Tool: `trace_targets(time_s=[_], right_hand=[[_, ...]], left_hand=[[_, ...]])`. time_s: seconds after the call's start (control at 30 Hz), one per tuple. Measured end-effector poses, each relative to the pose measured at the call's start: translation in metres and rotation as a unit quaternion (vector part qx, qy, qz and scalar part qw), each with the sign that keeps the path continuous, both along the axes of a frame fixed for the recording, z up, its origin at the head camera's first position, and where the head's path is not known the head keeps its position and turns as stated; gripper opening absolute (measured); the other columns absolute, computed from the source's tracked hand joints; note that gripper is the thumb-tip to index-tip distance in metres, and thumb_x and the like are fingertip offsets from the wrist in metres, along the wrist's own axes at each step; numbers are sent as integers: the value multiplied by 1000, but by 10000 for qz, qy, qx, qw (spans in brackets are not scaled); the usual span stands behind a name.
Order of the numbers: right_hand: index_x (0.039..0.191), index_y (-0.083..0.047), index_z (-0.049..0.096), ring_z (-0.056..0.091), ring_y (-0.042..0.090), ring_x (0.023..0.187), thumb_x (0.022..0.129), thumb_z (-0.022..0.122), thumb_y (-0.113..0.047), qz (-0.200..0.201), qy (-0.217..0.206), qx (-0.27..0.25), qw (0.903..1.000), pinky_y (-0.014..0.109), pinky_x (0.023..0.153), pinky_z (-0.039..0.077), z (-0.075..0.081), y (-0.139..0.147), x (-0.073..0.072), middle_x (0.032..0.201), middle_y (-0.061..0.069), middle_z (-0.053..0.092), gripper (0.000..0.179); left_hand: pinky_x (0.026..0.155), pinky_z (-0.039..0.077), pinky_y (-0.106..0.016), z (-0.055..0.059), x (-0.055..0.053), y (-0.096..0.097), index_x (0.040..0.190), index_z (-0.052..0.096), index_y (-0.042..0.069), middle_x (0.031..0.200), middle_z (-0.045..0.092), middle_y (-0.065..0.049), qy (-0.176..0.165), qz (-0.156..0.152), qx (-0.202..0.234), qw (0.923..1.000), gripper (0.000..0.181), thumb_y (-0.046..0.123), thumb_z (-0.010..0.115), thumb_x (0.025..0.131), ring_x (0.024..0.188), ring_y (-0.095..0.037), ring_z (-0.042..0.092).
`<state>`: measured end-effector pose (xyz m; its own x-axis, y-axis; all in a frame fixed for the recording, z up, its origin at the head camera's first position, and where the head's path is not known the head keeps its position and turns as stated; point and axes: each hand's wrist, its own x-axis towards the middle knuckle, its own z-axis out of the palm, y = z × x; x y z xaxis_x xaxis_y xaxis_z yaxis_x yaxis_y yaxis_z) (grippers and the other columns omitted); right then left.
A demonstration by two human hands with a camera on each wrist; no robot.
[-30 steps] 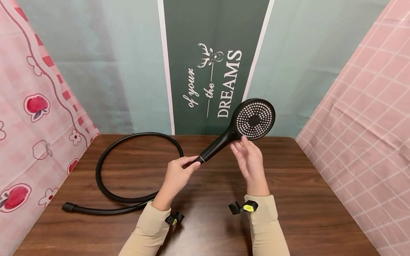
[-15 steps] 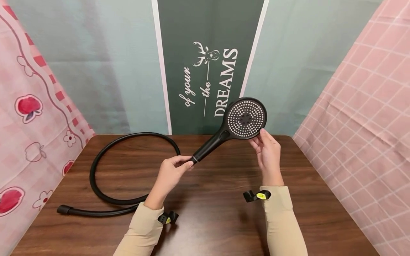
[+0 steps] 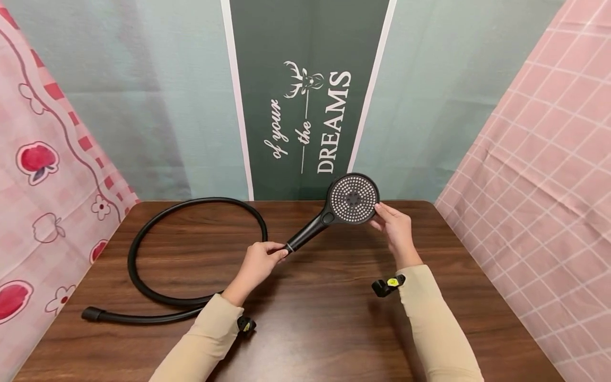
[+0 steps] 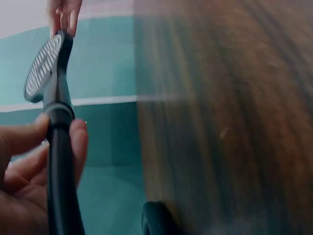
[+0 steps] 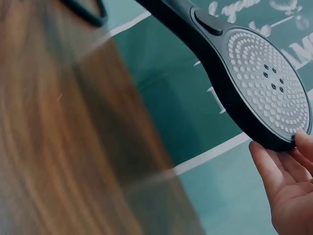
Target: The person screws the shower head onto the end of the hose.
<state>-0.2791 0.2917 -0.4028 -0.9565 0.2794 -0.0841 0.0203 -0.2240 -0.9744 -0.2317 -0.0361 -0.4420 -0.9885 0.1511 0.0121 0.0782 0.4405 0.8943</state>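
A black shower head (image 3: 354, 198) with pale nozzles faces up toward me, tilted, above the back of the table. My left hand (image 3: 259, 262) pinches the joint at the lower end of its handle, where the hose (image 4: 63, 196) meets it; thumb and fingers lie on either side in the left wrist view. With my right hand (image 3: 395, 227) I hold the rim of the round head, thumb on the nozzle face and fingers behind, as the right wrist view shows (image 5: 288, 176). The black hose (image 3: 130, 260) loops on the table to the left.
The hose's loose end fitting (image 3: 92, 314) lies at the table's left. Brown wood grain covers the tabletop (image 3: 324, 329). A green cloth with lettering (image 3: 305, 32) hangs behind, with pink cloths (image 3: 530, 175) at both sides.
The right hand has moved from below the neck of the shower head to its right rim. The shower head has come lower and a little left, its face turned more toward me.
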Motion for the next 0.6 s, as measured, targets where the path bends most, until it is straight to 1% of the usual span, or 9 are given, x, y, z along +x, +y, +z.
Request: trace_targets(time_s=[0.07,0.17,0.27,0.4,0.5,0.6], right_hand=[[143,10,43,71,-1,79,99,61,-16,243,-221,153,9993,21,78,58,-6,5,-2,82,-16,73,54],[144,11,42,70,-2,78,100,59,-16,472,-419,327,9975,22,81,58,-15,9,-4,81,-15,73,55],[144,12,41,70,-1,78,100,59,-16,584,-565,367,9960,24,83,57,-23,10,-7,81,-14,73,55],[145,12,40,70,0,77,100,59,-15,646,-752,353,9944,23,82,58,-34,10,-9,81,-14,71,55],[146,12,38,69,0,77,101,58,-13,714,-863,317,9932,22,80,58,-40,11,-10,80,-14,70,55],[147,12,37,69,1,77,101,57,-12,822,-949,278,9917,22,79,58,-45,11,-12,80,-13,70,55]], left_hand=[[61,47,-23,-1,-1,1,112,75,2,90,77,-13,-51,-31,-166,9998,23,16,69,94,82,-21,73],[59,45,-22,-3,-2,1,110,75,0,89,77,-14,-128,-75,-349,9993,22,14,67,94,77,-17,71],[59,46,-22,-6,-4,1,107,76,-1,87,77,-13,-121,-118,-561,9983,21,13,67,94,73,-14,67],[61,49,-24,-10,-6,1,104,77,-1,82,76,-10,44,-187,-904,9957,19,13,68,94,71,-12,67],[63,51,-25,-11,-6,0,102,77,-1,81,76,-9,165,-213,-1065,9940,19,13,68,94,71,-13,68],[63,51,-26,-12,-6,-2,101,77,-1,80,76,-9,149,-213,-1151,9930,18,12,68,93,71,-13,67]])
